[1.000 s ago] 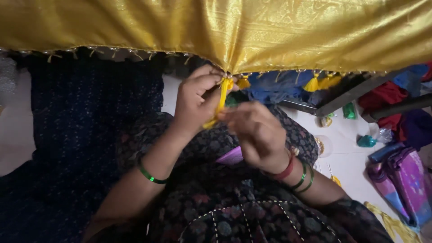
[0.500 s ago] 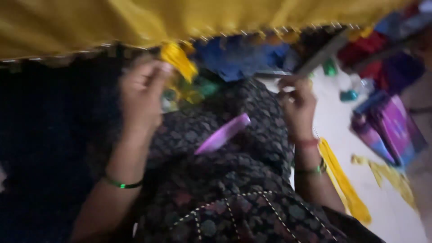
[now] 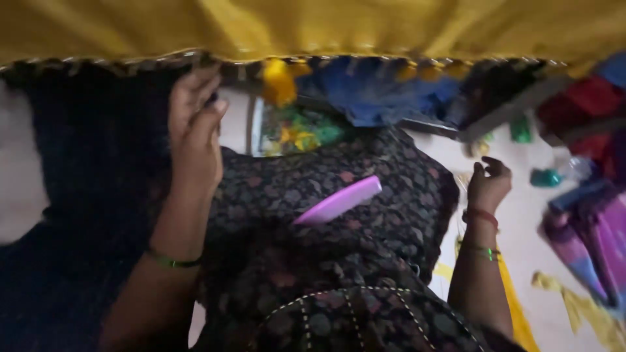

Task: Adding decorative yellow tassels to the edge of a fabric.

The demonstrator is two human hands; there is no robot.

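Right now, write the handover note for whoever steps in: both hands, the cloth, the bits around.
Left hand: raised at the fringed edge of the yellow cloth; the grip is blurred, so I cannot tell whether it pinches anything.
Right hand: off to the side above the floor, fingers curled, apparently empty.
Yellow tassel hangs from the cloth edge, right of the left hand.
Pink comb lies on the lap.
Yellow strands lie on the floor by the right forearm.
Done or left: cannot be judged from this view.
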